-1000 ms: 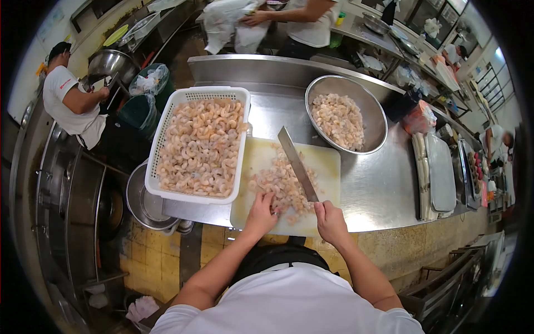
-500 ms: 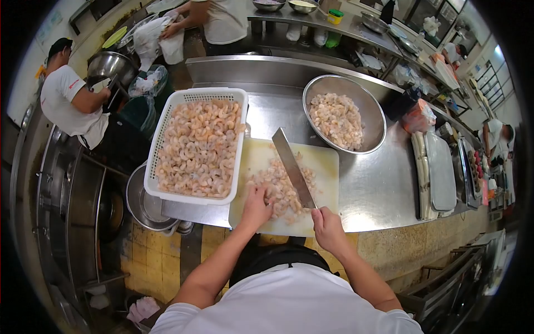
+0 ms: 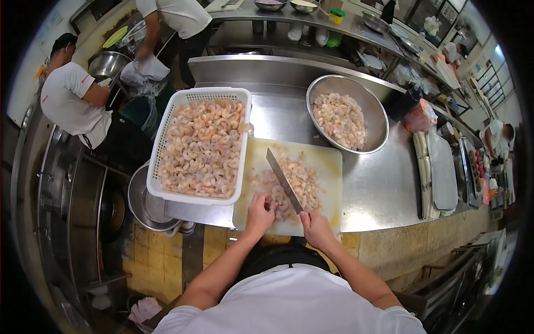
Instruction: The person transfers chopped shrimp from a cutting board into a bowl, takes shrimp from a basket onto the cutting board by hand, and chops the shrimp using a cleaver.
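Observation:
My right hand is closed round the handle of a wide knife, whose blade slants up and left across the shrimp pieces. These pieces lie on a pale cutting board. At the board's lower left, my left hand has its fingers curled at the edge of the shrimp; what is between them is too small to make out. A white perforated basket full of whole shrimp stands left of the board. Behind and to the right is a steel bowl holding more shrimp pieces.
The steel worktable has a raised back edge. Trays and a plastic bag are at its right. Below left sits a steel pot. One co-worker stands at the left; another leans over a bin behind the table.
The knife and my right hand have moved left, the blade now left of the larger pile. The co-worker behind the table has moved left with a white bag, to the bin.

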{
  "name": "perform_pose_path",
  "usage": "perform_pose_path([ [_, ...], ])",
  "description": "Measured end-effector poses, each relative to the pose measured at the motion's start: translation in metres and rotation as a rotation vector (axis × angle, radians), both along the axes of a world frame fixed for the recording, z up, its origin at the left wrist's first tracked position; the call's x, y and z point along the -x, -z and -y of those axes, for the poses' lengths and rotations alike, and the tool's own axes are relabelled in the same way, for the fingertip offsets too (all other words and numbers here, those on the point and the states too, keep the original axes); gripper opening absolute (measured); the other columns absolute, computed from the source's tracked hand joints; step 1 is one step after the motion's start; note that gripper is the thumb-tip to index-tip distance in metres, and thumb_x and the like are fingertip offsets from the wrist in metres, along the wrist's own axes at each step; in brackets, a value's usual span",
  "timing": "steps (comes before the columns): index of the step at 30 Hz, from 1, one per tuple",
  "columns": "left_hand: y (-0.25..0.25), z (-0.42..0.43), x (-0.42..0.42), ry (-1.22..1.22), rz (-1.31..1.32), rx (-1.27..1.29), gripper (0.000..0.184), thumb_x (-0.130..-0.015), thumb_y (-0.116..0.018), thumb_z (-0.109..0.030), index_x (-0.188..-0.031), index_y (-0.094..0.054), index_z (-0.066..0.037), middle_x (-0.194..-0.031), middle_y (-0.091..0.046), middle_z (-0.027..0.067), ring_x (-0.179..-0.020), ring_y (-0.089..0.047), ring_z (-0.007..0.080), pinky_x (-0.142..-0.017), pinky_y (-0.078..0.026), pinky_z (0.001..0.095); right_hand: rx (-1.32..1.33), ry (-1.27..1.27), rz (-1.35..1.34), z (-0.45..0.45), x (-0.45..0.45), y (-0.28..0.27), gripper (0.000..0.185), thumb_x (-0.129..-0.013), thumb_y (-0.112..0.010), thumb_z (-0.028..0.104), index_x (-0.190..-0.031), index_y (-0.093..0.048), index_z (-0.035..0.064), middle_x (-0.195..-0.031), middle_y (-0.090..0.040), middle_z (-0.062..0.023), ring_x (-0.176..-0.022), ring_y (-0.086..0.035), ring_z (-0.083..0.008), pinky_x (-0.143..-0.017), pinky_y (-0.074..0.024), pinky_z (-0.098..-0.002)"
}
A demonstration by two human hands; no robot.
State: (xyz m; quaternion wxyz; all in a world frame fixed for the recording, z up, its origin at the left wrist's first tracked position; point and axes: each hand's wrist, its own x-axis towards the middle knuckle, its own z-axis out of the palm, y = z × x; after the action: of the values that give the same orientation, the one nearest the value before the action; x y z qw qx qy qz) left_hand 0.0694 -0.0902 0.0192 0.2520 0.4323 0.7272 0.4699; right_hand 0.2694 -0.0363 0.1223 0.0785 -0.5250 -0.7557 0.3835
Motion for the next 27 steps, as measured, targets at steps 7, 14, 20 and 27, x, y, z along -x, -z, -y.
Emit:
perform_pose_path([
  [7,0.004,0.006,-0.001,-0.050,0.114,-0.051,0.031,-0.090,-0.081,-0.002,-0.117,-0.066,0.003,-0.106,-0.067,0.0148,-0.088,-0.073,0.0231,-0.076,-0.061,0.0345,-0.027,0.030,-0.010,0.016,0.012,-0.026,0.045,-0.110,-0.055,0.036,-0.098,-0.064,-0.0061,-0.083,-0.067,-0.0367,-0.081,-0.066,-0.0579,-0.071,-0.0511,-0.0616],
  [14,0.012,0.008,0.000,-0.073,0.166,-0.040,0.025,-0.091,-0.080,-0.003,-0.109,-0.064,0.003,-0.105,-0.066,0.0171,-0.087,-0.073,0.0278,-0.077,-0.061,0.0362,-0.056,0.009,-0.034,0.006,0.013,0.001,0.045,-0.110,-0.055,0.035,-0.095,-0.064,-0.0064,-0.081,-0.066,-0.0364,-0.079,-0.065,-0.0578,-0.071,-0.0509,-0.0626],
  [20,0.005,0.033,-0.002,0.008,0.096,-0.078,0.031,-0.086,-0.083,-0.005,-0.108,-0.063,0.001,-0.103,-0.064,0.0164,-0.090,-0.070,0.0292,-0.081,-0.060,0.0374,-0.032,0.004,-0.015,0.021,0.012,-0.013,0.045,-0.111,-0.053,0.035,-0.097,-0.065,-0.0063,-0.083,-0.067,-0.0360,-0.081,-0.066,-0.0568,-0.071,-0.0508,-0.0599],
  [27,-0.025,0.042,-0.013,0.189,-0.188,-0.110,0.054,-0.078,-0.091,-0.018,-0.120,-0.061,-0.001,-0.125,-0.058,0.0192,-0.116,-0.061,0.0380,-0.098,-0.053,0.0449,-0.045,0.021,-0.126,-0.007,0.011,0.020,0.043,-0.110,-0.057,0.033,-0.093,-0.064,-0.0061,-0.081,-0.067,-0.0353,-0.079,-0.066,-0.0560,-0.069,-0.0506,-0.0604],
])
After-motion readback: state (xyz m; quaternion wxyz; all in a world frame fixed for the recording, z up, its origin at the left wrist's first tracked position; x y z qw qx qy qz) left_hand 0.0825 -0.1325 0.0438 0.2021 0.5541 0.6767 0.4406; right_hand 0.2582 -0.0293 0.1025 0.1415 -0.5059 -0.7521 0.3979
